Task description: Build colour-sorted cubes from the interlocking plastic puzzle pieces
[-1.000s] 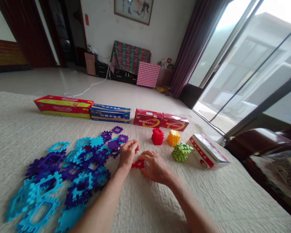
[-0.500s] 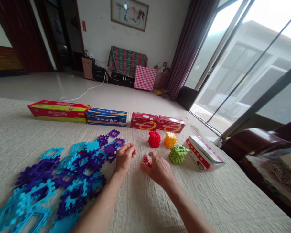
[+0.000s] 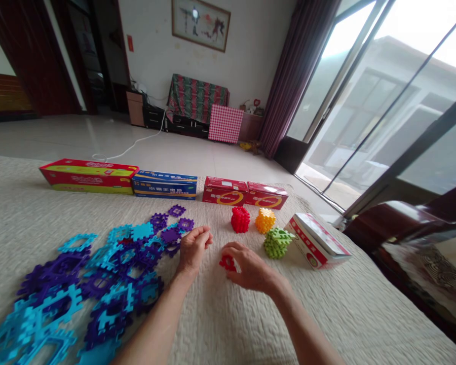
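My right hand (image 3: pixel 249 266) curves its thumb and fingers round a small red interlocking plastic piece (image 3: pixel 227 262), low over the cloth. To its left, my left hand (image 3: pixel 194 248) is closed with the fingers curled in; whatever it holds, if anything, is hidden. Beyond the right hand stand a red stack of toothed pieces (image 3: pixel 240 219) and a yellow stack (image 3: pixel 265 221). A green stack (image 3: pixel 277 243) is just right of that hand. Loose purple pieces (image 3: pixel 171 234) and light-blue pieces (image 3: pixel 142 231) spread in a pile on the left, some right beside my left hand.
Along the far side runs a row of boxes: a red-and-green box (image 3: pixel 89 177), a blue box (image 3: pixel 164 185) and two red boxes (image 3: pixel 225 191). A white-and-red box (image 3: pixel 319 241) lies at the right. All rest on a beige quilted cover (image 3: pixel 368 314).
My right hand has turned and its fingers have spread wider about the red piece, which now lies at a different angle, slightly lower. My left hand has hardly moved. The view has shifted slightly.
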The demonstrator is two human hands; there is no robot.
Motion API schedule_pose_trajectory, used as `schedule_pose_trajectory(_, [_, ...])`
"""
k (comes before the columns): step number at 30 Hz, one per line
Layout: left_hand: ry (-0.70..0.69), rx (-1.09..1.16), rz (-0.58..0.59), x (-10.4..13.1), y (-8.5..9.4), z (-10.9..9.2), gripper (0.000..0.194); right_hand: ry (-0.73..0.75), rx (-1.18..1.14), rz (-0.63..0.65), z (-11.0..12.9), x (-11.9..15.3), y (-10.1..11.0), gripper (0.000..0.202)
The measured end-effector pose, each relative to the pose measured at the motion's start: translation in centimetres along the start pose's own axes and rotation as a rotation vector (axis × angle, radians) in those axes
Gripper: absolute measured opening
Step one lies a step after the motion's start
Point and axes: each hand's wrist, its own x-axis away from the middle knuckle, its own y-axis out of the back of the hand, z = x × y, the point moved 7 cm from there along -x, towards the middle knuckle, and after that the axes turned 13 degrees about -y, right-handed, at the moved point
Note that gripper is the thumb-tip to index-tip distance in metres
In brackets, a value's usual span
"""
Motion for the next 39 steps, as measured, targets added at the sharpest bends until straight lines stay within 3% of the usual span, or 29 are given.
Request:
schedule_pose_trajectory(4, [0.002,-0.001,0.006,0.0,-0.1,-0.1,0.033,0.032,-0.017,0.059,-0.3,0.2,0.1,0.057])
schedule_pose_trajectory(15, [0.001,-0.008,0.011,0.0,-0.1,-0.1,0.031,-0.110,0.041,-0.100,0.1,0.1,0.7,0.038])
schedule_pose_trajectory(19, [-0.005,-0.024,0.035,0.0,-0.2,-0.1,0.030,-0.119,0.027,-0.327,-0.2,-1.5,2.8,0.042])
schedule_pose_trajectory(22, [-0.011,-0.041,0.048,0.0,-0.2,0.0,0.030,-0.276,0.007,-0.587,-2.0,-3.5,5.6,0.043])
schedule_pose_trajectory(24, [-0.014,-0.051,0.052,0.0,-0.2,0.0,0.029,-0.385,0.018,-0.665,-3.4,-5.1,6.9,0.043])
schedule_pose_trajectory(27, [-0.012,-0.059,0.053,0.0,-0.2,0.2,0.029,-0.461,0.091,-0.711,-4.6,-6.9,7.9,0.044])
schedule_pose_trajectory(33, [-0.004,-0.056,0.048,0.1,-0.2,0.1,0.029,-0.531,0.131,-0.646,-5.5,-8.0,8.0,0.047])
schedule_pose_trajectory(39, [-0.019,-0.055,0.066,-0.1,-0.2,0.2,0.029,-0.364,0.121,-0.841,-3.2,-5.4,8.3,0.044])
